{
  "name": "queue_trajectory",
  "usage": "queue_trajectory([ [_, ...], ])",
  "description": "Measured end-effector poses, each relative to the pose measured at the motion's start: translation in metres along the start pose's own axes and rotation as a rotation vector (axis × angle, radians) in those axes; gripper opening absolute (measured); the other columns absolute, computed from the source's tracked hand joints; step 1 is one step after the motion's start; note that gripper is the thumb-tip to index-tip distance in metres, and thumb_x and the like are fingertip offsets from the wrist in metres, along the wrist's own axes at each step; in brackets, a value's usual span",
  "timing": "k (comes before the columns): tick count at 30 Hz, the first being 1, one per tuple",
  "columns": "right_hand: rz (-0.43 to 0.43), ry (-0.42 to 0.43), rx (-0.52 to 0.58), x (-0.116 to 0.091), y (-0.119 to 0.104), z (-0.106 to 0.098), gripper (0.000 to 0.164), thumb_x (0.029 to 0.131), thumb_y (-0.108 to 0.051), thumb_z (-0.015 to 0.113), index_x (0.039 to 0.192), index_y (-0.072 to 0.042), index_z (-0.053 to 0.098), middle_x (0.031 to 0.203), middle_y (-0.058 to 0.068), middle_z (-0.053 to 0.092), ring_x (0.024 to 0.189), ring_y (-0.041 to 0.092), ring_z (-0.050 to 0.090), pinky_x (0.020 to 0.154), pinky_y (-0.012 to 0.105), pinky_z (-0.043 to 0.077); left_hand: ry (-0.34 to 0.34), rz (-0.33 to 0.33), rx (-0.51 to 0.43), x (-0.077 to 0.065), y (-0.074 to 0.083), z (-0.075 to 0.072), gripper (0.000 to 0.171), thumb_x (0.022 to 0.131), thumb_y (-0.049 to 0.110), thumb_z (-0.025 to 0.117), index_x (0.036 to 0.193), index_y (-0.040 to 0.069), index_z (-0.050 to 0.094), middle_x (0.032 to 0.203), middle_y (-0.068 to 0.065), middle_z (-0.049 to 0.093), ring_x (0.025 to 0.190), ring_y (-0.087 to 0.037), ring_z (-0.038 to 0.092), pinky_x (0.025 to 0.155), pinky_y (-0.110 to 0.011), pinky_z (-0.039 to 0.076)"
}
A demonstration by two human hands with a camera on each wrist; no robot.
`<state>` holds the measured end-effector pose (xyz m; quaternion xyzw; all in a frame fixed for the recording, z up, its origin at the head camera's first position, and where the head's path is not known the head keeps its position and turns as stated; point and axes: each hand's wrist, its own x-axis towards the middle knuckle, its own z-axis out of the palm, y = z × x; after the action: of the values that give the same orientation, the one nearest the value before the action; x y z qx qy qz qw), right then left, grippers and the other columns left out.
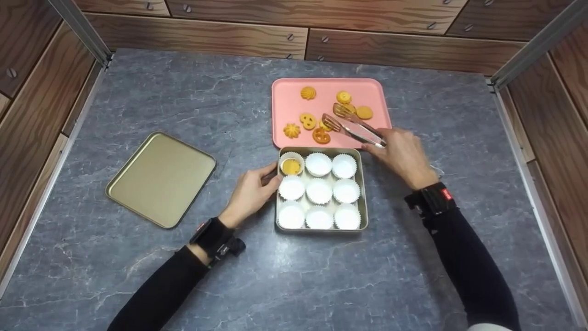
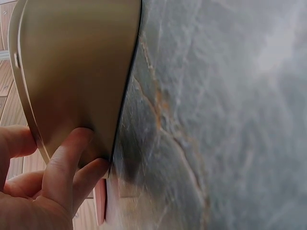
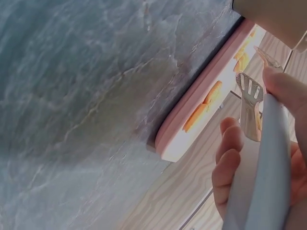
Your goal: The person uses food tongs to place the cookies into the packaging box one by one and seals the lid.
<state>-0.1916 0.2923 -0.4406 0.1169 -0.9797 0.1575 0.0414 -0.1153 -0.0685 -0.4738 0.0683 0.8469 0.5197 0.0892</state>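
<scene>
Dark sleeve, then tongs, long axis diagonal, tips away and leftward.

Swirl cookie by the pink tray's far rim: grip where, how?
Probably pinch the left and right edges of the swirl cookie with the tongs, coming from above and the near side: it lies flat, apart from the other cookies, the pink tray's far rim close behind.

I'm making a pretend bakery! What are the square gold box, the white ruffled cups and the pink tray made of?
The square gold box looks like satin-finished metal: its thin walls shine softly. The white round ruffled cups look like matte paper, judging by their pleated edges. The pink rectangular tray seems smooth plastic, with even colour and rounded corners, though painted metal is possible.
</scene>
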Motion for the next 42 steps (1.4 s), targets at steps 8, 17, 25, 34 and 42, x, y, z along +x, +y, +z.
queue_trajectory([
  [8,-0.037,0.006,-0.042,0.000,-0.002,0.008,0.036,0.093,-0.042,0.078,0.099,-0.007,0.074,0.078,0.012,0.062,0.071,0.037,0.062,0.062,0.056,0.049,0.007,0.021,0.015,-0.001,-0.001,0.001,0.050,0.100,0.024,0.067,0.145,0.002,0.056,0.127,-0.018,0.071,0.061,-0.012,0.058,0.058,-0.025,0.051],
  [17,-0.044,0.038,-0.038,-0.001,-0.003,0.011,0.039,0.094,-0.042,0.077,0.109,-0.006,0.075,0.077,0.015,0.061,0.066,0.037,0.060,0.056,0.054,0.047,0.023,0.044,0.039,0.000,-0.001,0.001,0.050,0.100,0.025,0.068,0.143,0.002,0.058,0.138,-0.018,0.062,0.086,-0.018,0.067,0.071,-0.029,0.055],
  [25,-0.083,0.098,-0.018,-0.005,0.001,0.010,0.036,0.094,-0.036,0.078,0.106,-0.003,0.074,0.076,0.015,0.063,0.064,0.036,0.061,0.056,0.053,0.049,0.031,0.047,0.047,0.000,-0.002,0.001,0.050,0.100,0.025,0.068,0.143,0.003,0.058,0.137,-0.018,0.063,0.084,-0.020,0.067,0.076,-0.033,0.056],
  [34,-0.113,0.159,0.009,-0.018,0.004,-0.003,0.035,0.093,-0.030,0.080,0.109,0.001,0.073,0.079,0.016,0.066,0.067,0.034,0.062,0.058,0.051,0.051,0.025,0.044,0.031,0.001,-0.003,0.001,0.049,0.100,0.025,0.067,0.144,0.003,0.058,0.140,-0.018,0.061,0.093,-0.020,0.069,0.081,-0.034,0.057],
  [42,-0.100,0.176,0.035,-0.035,0.000,-0.015,0.039,0.093,-0.031,0.080,0.115,0.001,0.073,0.085,0.018,0.070,0.072,0.035,0.064,0.063,0.051,0.052,0.012,0.037,0.027,0.000,-0.002,0.000,0.050,0.101,0.025,0.066,0.144,0.002,0.057,0.116,-0.015,0.074,0.051,-0.007,0.044,0.052,-0.023,0.044],
])
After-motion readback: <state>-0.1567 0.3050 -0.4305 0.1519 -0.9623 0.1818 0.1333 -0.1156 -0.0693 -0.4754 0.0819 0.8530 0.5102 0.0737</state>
